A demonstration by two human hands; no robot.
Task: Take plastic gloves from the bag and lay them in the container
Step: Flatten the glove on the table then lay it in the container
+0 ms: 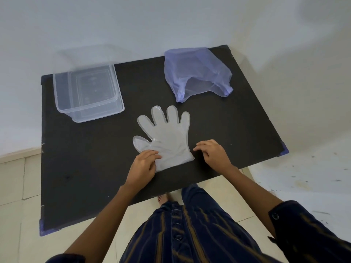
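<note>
A: Looking at the black surface [237,120], where does the job stand?

B: Partway, I judge. One clear plastic glove [167,137] is out of the bag and lies flat in the middle of the surface, fingers pointing to twelve o'clock, thumb toward nine. It is not in the container.

A: And the container?

B: The clear plastic container [87,92] sits at about ten o'clock from the glove, well apart from it. Through its walls I see nothing that reads as a glove, though a clear glove in a clear box would be hard to tell.

A: The bag?

B: The thin purple plastic bag [195,73] lies at one o'clock, mouth toward the person. Whether more gloves are inside, I cannot tell.

A: What are the hands doing?

B: The left hand [144,166] rests on the cuff corner at seven o'clock of the glove, fingers pressing or pinching the film; the grip looks closed on that edge. The right hand [212,152] sits just beside the cuff at four o'clock, fingers curled, tips on the surface, holding nothing.

A: What's left?

B: Lifting this glove, laying it in the container, then checking the bag for more.
</note>
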